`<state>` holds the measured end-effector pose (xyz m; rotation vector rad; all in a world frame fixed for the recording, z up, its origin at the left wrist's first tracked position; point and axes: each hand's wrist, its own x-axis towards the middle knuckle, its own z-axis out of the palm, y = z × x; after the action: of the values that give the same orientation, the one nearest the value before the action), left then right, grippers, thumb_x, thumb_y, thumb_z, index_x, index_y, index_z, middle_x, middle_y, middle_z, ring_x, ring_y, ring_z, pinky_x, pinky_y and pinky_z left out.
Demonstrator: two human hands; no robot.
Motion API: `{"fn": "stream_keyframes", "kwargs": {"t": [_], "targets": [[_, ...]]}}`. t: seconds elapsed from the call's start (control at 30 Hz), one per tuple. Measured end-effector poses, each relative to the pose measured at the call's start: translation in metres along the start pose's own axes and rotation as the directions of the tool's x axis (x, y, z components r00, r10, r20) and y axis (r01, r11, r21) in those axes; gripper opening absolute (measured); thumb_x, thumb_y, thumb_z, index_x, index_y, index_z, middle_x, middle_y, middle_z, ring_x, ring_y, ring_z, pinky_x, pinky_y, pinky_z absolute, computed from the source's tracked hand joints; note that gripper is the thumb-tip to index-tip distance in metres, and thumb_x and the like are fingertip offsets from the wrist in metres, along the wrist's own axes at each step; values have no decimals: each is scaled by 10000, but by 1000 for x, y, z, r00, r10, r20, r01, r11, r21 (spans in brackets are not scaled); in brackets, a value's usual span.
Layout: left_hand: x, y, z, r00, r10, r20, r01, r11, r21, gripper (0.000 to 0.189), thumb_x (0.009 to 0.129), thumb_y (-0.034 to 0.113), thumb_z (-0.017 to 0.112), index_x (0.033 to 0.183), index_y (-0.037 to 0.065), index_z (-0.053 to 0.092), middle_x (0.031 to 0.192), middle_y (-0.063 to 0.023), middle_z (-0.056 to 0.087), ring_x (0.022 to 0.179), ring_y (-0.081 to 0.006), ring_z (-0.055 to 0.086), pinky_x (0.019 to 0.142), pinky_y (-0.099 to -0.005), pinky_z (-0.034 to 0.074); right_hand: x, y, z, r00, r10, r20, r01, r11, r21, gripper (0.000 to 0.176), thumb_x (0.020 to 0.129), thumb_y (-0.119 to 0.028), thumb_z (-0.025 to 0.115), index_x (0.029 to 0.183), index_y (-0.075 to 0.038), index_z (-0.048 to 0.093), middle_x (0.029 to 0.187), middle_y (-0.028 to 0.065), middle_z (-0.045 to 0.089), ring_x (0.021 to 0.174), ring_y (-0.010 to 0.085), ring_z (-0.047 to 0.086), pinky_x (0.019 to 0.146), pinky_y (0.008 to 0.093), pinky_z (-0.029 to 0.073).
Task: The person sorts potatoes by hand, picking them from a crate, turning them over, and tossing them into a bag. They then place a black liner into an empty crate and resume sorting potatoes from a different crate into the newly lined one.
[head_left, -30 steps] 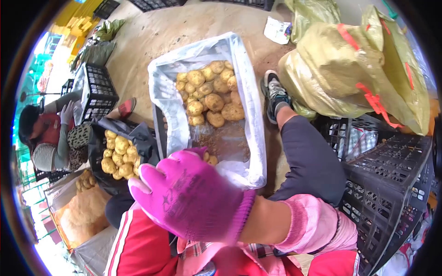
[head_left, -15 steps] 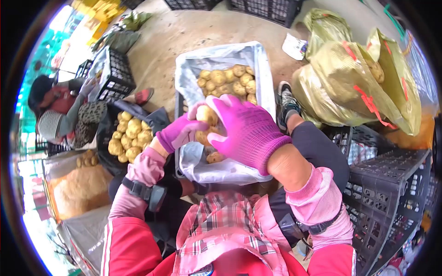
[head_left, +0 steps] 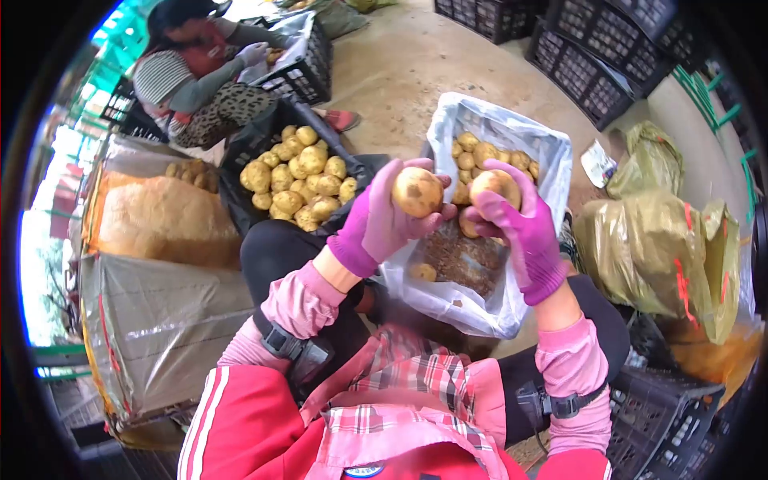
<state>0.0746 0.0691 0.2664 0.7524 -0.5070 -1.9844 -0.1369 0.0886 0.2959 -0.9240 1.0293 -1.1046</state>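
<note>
Left potato (head_left: pixel 418 192), round and pale with a brown patch, held up in the left hand (head_left: pixel 387 218), at the left edge of the white crate (head_left: pixel 550 160) in the head view. Left grip closed around it, with brown face toward the camera. Right potato (head_left: pixel 496 190) just beside, but apart, gripped between thumb and fingers of the right hand (head_left: pixel 524 240), over the same crate. Purple gloves on both. Just below the right potato, another potato (head_left: pixel 469 224), partly hidden by fingers; cannot tell whether held or resting.

Inside the white crate, a heap of potatoes (head_left: pixel 484 152) toward the far end, brown soil (head_left: pixel 460 260) on the liner nearer the body, and a lone potato (head_left: pixel 423 272) by the near left wall. To the left, near the left hand, a black-lined crate (head_left: pixel 237 172) full of potatoes. Farther left, a co-worker (head_left: pixel 196 76) seated by a black crate (head_left: pixel 308 68), with a hand at its contents. To the right, yellowish bags (head_left: pixel 648 256) on the floor (head_left: pixel 384 60); beyond, stacked black crates (head_left: pixel 588 76).
</note>
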Motion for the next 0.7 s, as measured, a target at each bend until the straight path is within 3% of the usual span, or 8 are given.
{"fn": "stream_keyframes", "kwargs": {"t": [0.13,0.3,0.4,0.43,0.53,0.6,0.63,0.7], "targets": [[-24,11,-23,997,72,3,-69,972,-224,369,1021,345,440,1304,113,488,1268,-172,566,1082,-384,603,777,-339,575,12,11,7,994,-57,98,54,998,29,608,951,-417,614,1413,-68,428,1007,68,633,798,117,650,640,220,509],[-82,35,-16,982,171,83,-118,892,-437,432,991,301,502,1317,18,475,1311,-207,528,1116,-373,581,874,-311,554,3,11,29,951,0,310,-47,989,144,575,1007,-398,512,1456,-68,370,1178,112,605,924,192,677,748,284,573],[-112,29,-1,944,328,28,-287,862,-418,401,984,155,483,1360,23,443,1350,-214,504,1174,-349,564,973,-304,511,-22,10,55,938,-5,348,-89,963,254,551,1026,-363,474,1465,-55,348,1251,142,579,1037,246,663,853,326,572],[-106,15,-11,840,538,69,-523,838,-155,436,964,9,427,1399,5,389,1384,-225,476,1236,-298,540,1049,-315,457,-32,9,62,933,-31,357,-76,956,282,554,1026,-350,479,1471,-53,337,1287,146,562,1109,271,637,912,336,547],[-120,8,-7,709,650,273,-704,626,335,241,977,139,563,1189,25,573,1204,-135,629,1149,-242,600,1001,-289,470,-56,2,79,936,-100,338,3,961,278,574,1011,-310,521,1464,-12,333,1338,143,525,1208,263,570,995,372,496],[-123,13,-10,913,383,138,-366,921,-133,283,989,243,551,1194,50,583,1233,-126,617,1142,-242,600,1004,-319,466,-65,2,80,929,-174,328,90,963,255,595,965,-263,592,1438,18,366,1382,150,494,1265,242,515,1039,358,449],[-123,14,-8,971,198,134,-136,919,-369,311,995,295,545,1197,63,588,1247,-121,611,1138,-243,600,1005,-334,464,-69,1,79,925,-211,316,149,967,208,600,951,-250,609,1432,22,376,1392,153,487,1272,240,507,1051,354,435],[-128,7,3,957,190,218,-99,923,-372,461,987,441,488,1278,89,547,1375,-154,507,1191,-273,561,1025,-365,455,-77,-2,76,924,-285,253,281,958,52,638,875,-148,663,1420,42,392,1413,162,468,1302,242,478,1101,346,370]]}}
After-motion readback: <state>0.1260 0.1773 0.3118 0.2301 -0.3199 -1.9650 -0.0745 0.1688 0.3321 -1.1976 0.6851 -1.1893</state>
